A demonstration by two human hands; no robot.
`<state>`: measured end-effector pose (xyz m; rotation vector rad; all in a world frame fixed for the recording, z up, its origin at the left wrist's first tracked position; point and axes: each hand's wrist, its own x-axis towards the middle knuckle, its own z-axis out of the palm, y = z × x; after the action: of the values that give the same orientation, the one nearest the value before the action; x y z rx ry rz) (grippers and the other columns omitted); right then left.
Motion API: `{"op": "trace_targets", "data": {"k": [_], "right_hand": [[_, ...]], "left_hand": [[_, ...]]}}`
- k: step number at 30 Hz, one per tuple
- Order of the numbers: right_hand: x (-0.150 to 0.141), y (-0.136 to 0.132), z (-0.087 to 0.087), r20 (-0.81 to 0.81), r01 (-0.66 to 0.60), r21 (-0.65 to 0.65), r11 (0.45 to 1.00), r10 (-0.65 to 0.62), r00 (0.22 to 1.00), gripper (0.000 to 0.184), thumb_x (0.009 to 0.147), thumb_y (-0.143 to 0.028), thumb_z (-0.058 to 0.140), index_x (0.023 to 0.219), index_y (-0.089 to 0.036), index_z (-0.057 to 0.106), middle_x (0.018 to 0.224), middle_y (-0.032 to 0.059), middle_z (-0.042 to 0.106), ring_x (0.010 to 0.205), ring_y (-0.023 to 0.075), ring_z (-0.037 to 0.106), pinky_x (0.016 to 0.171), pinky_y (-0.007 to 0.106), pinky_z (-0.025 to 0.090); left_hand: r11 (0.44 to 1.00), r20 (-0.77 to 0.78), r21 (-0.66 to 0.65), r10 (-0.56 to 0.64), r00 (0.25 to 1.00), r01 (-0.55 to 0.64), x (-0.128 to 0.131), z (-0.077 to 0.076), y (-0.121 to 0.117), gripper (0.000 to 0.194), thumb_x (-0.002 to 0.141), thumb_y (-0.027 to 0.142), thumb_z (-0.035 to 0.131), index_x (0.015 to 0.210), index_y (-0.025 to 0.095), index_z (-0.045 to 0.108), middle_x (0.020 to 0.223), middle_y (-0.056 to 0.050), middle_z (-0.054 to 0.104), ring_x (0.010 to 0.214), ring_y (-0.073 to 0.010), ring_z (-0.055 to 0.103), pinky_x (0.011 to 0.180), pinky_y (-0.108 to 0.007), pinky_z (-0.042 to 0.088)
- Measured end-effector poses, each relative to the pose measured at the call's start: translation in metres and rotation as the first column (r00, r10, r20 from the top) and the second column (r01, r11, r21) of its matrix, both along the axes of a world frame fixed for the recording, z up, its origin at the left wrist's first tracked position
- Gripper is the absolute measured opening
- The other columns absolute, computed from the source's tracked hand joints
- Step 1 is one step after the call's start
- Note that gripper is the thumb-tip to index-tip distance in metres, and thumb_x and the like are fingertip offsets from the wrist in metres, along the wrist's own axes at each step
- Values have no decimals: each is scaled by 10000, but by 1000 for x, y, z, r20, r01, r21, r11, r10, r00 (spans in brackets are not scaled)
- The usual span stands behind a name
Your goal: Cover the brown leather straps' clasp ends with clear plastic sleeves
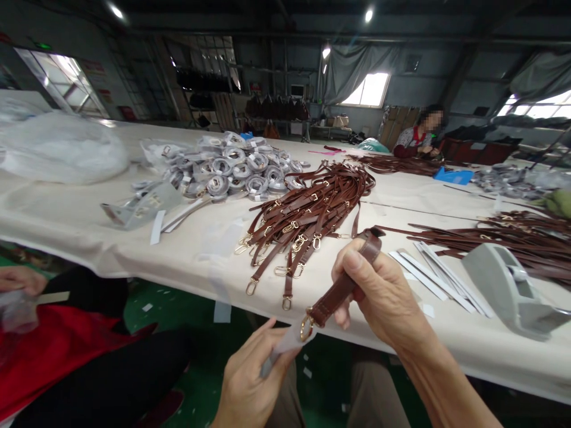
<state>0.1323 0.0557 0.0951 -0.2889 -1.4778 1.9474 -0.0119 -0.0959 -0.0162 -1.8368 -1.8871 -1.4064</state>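
Observation:
Pinched between the thumb and fingers of my right hand (379,285) is a brown leather strap (336,299), one end curling up over the hand. A gold metal ring (306,327) hangs at its lower end. My left hand (256,371) is closed on a whitish translucent wrapping strip (292,337), which touches the ring. Beyond my hands a heap of brown straps (312,208) with gold clasps lies on the table, several clasps reaching toward the front edge.
The cream-covered table (214,255) bears wrapped strap coils (232,166), a grey tape dispenser (504,291), white strips (439,279) and a clear dispenser (138,205). A co-worker's hand (20,279) is at left; another person (417,139) sits across the table.

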Motion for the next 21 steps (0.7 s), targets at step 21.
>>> {"op": "trace_targets", "data": {"k": [21], "right_hand": [[-5, -5, -20, 259, -72, 249, 966, 5, 966, 298, 881, -455, 681, 806, -181, 589, 713, -30, 595, 674, 113, 554, 658, 234, 424]], "left_hand": [[986, 209, -167, 19, 978, 16, 1, 13, -2, 165, 861, 372, 676, 810, 217, 703, 769, 20, 751, 727, -149, 722, 704, -152, 534]]}}
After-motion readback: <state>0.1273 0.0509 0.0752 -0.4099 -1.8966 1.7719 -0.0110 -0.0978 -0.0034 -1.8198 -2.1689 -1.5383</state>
